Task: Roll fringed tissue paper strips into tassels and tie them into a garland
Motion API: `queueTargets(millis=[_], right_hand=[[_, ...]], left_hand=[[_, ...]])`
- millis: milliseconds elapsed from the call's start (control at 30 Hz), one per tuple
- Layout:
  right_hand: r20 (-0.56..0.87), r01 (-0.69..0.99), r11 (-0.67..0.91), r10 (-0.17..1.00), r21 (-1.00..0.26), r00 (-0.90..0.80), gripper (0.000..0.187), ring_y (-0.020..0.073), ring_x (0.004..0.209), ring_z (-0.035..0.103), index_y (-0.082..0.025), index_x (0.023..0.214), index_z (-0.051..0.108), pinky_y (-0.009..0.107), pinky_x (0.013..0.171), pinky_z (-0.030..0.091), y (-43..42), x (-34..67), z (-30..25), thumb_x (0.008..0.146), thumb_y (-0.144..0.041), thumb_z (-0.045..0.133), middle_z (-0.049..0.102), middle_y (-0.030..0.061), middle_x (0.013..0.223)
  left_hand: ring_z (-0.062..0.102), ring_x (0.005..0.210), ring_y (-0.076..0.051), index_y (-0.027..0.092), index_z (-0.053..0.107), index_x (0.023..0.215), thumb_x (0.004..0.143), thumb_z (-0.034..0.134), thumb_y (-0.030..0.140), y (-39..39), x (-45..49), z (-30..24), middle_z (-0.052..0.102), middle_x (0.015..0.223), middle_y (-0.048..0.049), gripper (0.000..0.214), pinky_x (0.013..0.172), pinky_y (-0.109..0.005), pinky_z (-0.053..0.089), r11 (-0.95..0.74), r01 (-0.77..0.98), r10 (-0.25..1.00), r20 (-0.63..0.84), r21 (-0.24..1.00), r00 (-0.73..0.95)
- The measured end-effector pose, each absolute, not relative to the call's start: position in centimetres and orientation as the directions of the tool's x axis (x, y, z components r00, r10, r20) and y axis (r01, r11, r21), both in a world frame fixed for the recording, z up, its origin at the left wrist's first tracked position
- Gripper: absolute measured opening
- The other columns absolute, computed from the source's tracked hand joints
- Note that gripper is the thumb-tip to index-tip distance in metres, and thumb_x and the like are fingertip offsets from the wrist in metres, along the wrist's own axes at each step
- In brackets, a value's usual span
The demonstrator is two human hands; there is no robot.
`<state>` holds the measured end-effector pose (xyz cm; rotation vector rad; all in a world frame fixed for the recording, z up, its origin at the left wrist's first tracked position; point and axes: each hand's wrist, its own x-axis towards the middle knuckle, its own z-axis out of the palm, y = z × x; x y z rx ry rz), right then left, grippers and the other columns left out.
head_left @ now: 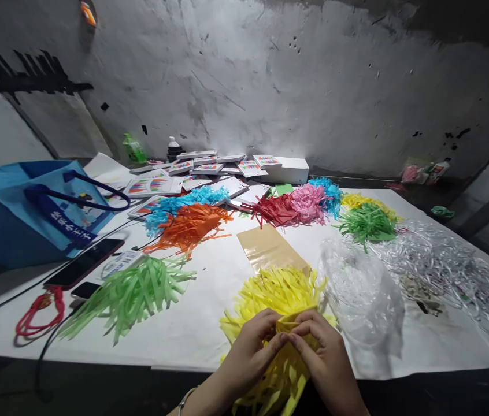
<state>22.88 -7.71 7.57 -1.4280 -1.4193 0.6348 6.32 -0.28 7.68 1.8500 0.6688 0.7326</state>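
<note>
Both of my hands meet at the table's front edge over a yellow fringed paper tassel [279, 292]. My left hand [255, 341] pinches its folded upper band between thumb and fingers. From the other side my right hand [322, 346] pinches the same band, the two thumbs nearly touching. Yellow strips spread on the table behind the hands and hang down below them past the edge. Just beyond lies a flat tan sheet [266, 245] with a shiny surface. To the left is a light green paper tassel [136, 294], lying loose.
Orange [192, 225], blue [188, 202], red [277, 209], pink [308, 202] and green [368, 222] fringe piles lie farther back. Clear plastic [359, 294] and silvery strips [439, 260] cover the right. A blue bag [10, 214], phone [86, 263] and cables occupy the left; printed boxes [210, 167] stack behind.
</note>
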Motion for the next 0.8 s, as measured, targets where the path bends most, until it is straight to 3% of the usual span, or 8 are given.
queueTargets(millis=[100, 200, 300, 367, 433, 500, 600, 800], right_hand=[[0.223, 0.319, 0.156, 0.957, -0.935, 0.185, 0.020, 0.0161, 0.091, 0.065, -0.023, 0.073, 0.063, 0.024, 0.082, 0.050, -7.7, 23.1, 7.9, 0.092, -0.028, 0.064, 0.067, 0.0011, 0.091], [0.295, 0.403, 0.186, 0.928, -0.896, 0.228, 0.020, 0.0155, 0.087, 0.065, -0.023, 0.074, 0.062, 0.024, 0.079, 0.051, -7.9, 23.3, 7.9, 0.093, -0.027, 0.062, 0.066, 0.0004, 0.087], [0.589, 0.691, 0.287, 0.769, -0.664, 0.246, 0.007, 0.0181, 0.091, 0.065, -0.023, 0.090, 0.063, 0.028, 0.079, 0.053, -7.9, 23.0, 7.4, 0.094, -0.020, 0.059, 0.066, 0.0038, 0.094], [0.749, 0.856, 0.309, 0.650, -0.415, 0.129, 0.016, 0.0224, 0.097, 0.064, -0.019, 0.107, 0.061, 0.035, 0.083, 0.054, -7.9, 22.7, 7.2, 0.092, -0.016, 0.058, 0.067, 0.0093, 0.104], [0.787, 0.924, 0.300, 0.618, -0.238, 0.002, 0.027, 0.0261, 0.097, 0.065, -0.013, 0.118, 0.059, 0.041, 0.084, 0.055, -7.7, 22.3, 7.2, 0.091, -0.013, 0.056, 0.068, 0.0135, 0.107], [0.774, 0.937, 0.306, 0.630, -0.169, -0.066, 0.027, 0.0257, 0.089, 0.067, -0.012, 0.117, 0.061, 0.042, 0.078, 0.057, -7.6, 22.2, 7.2, 0.091, -0.009, 0.052, 0.070, 0.0129, 0.100], [0.755, 0.899, 0.354, 0.655, -0.257, -0.042, 0.029, 0.0208, 0.082, 0.070, -0.014, 0.112, 0.065, 0.034, 0.075, 0.059, -7.5, 22.4, 7.2, 0.092, -0.005, 0.047, 0.072, 0.0087, 0.092], [0.460, 0.601, 0.245, 0.857, -0.761, 0.233, 0.016, 0.0142, 0.087, 0.074, -0.023, 0.101, 0.073, 0.018, 0.078, 0.057, -8.1, 23.1, 7.8, 0.095, -0.022, 0.058, 0.077, 0.0013, 0.094]], left_hand=[[0.061, 0.084, -0.020, 0.018, 0.070, 0.092, 0.097, 0.053, 0.031, 0.0, 6.4, 7.9, 0.066, 0.088, -0.0061, 0.023, 0.075, -0.029, 0.045, -0.378, 0.136, 0.725, 0.202, 0.916, 0.658], [0.062, 0.084, -0.020, 0.018, 0.072, 0.092, 0.095, 0.050, 0.020, 0.2, 6.3, 8.1, 0.067, 0.088, -0.0062, 0.022, 0.075, -0.029, 0.046, -0.424, 0.148, 0.714, 0.230, 0.894, 0.661], [0.063, 0.083, -0.019, 0.019, 0.072, 0.097, 0.094, 0.048, 0.016, 0.0, 6.4, 8.3, 0.066, 0.089, -0.0065, 0.024, 0.074, -0.028, 0.047, -0.481, 0.174, 0.704, 0.260, 0.859, 0.661], [0.063, 0.084, -0.019, 0.018, 0.071, 0.098, 0.094, 0.047, 0.014, -0.2, 6.4, 8.4, 0.066, 0.089, -0.0069, 0.024, 0.075, -0.028, 0.048, -0.513, 0.196, 0.699, 0.274, 0.836, 0.661], [0.064, 0.084, -0.019, 0.018, 0.070, 0.097, 0.094, 0.046, 0.013, -0.4, 6.4, 8.5, 0.066, 0.090, -0.0074, 0.024, 0.076, -0.028, 0.049, -0.538, 0.221, 0.697, 0.283, 0.813, 0.659], [0.065, 0.084, -0.019, 0.018, 0.069, 0.098, 0.094, 0.046, 0.013, -0.5, 6.3, 8.5, 0.067, 0.091, -0.0078, 0.024, 0.076, -0.028, 0.050, -0.559, 0.241, 0.693, 0.288, 0.793, 0.661], [0.065, 0.085, -0.020, 0.018, 0.069, 0.102, 0.095, 0.045, 0.015, -0.4, 6.0, 8.6, 0.068, 0.092, -0.0082, 0.025, 0.075, -0.029, 0.051, -0.587, 0.266, 0.683, 0.290, 0.765, 0.670], [0.067, 0.083, -0.020, 0.016, 0.069, 0.105, 0.093, 0.048, 0.015, 0.0, 5.7, 8.5, 0.072, 0.090, -0.0087, 0.024, 0.073, -0.030, 0.051, -0.592, 0.315, 0.705, 0.287, 0.741, 0.649]])
